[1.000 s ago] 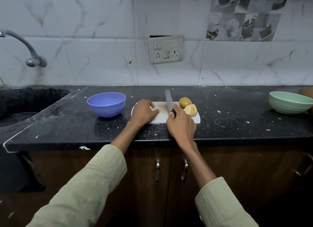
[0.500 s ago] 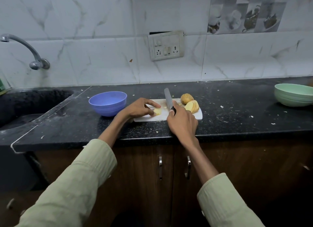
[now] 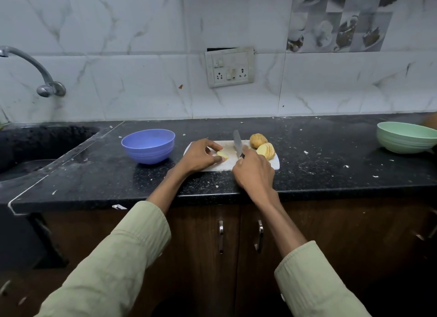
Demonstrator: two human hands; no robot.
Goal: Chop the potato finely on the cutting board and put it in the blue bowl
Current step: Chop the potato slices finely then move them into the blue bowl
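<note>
We count two bowls: blue bowl [image 3: 148, 148], green bowl [image 3: 404, 137] | three potato pieces on cutting board [image 3: 274, 163] (one unpeeled) | left hand [image 3: 201, 155] pinches potato slice [image 3: 222, 154] | right hand [image 3: 254, 172] grips knife [image 3: 237, 143].

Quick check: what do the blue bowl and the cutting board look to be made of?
Blue bowl: probably plastic; matte, even colour, moulded ridges low on its wall. Cutting board: likely white plastic; thin, flat, rounded corners, dull surface. Neither is certain from looks alone.

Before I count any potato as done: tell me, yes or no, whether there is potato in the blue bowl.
No: the blue bowl shows only its bare inside, and the potato pieces lie on the cutting board.
</note>
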